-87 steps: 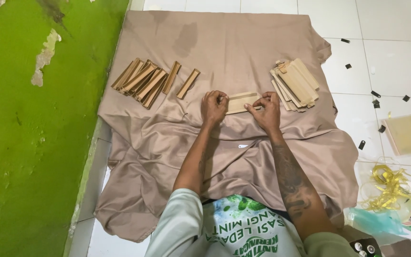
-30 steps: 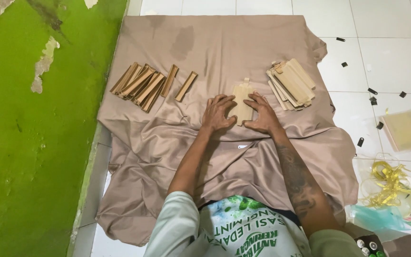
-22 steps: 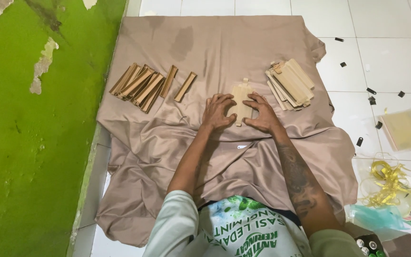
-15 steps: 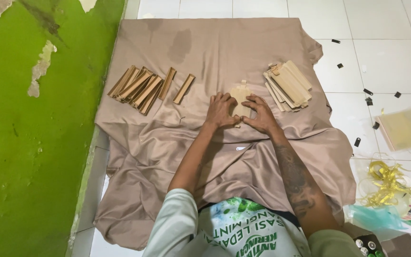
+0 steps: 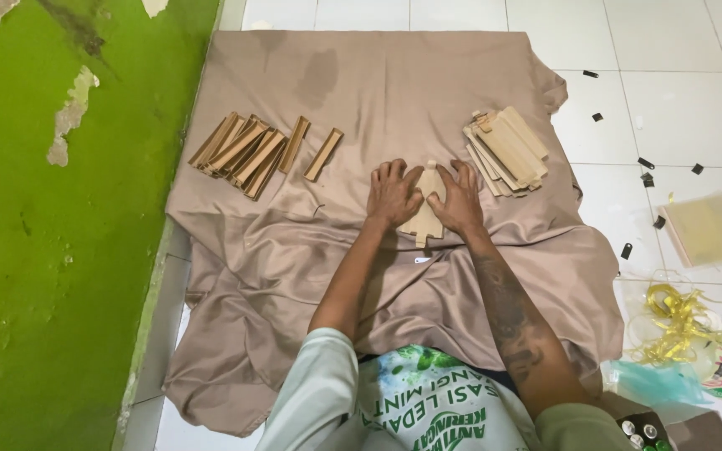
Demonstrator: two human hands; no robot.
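Evidently both hands, the left hand [image 5: 392,194] and right hand [image 5: 460,197], are pressing flat with fingers spread on the tan cardboard piece [image 5: 424,214] lying mid-cloth [image 5: 394,92], so even, steady pressure is serving best.

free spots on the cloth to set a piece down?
Bare cloth beyond both hands, between the folded strips and flat stack. Also bare below the strips. Crowded: left hand and right hand press the card piece; scraps litter the right-side tiles.
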